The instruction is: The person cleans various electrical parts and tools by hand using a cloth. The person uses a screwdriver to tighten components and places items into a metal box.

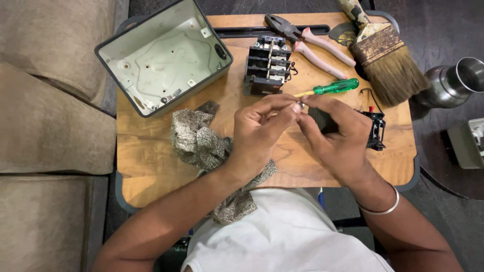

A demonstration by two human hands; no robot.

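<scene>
Hands meet over the middle of the wooden surface (151,166): the left hand (259,133) and right hand (335,136) both pinch a small metal part (299,105) between their fingertips, each grip narrow and closed on it. Under the right hand lies a black part (375,131), partly hidden. Just beyond the fingertips lies a green screwdriver (335,86), with a black switch block (267,65) to its left and pliers (307,43) and a brush (390,60) farther off. A cloth (199,138) lies near the left wrist; a grey box (164,55) sits far left.
</scene>
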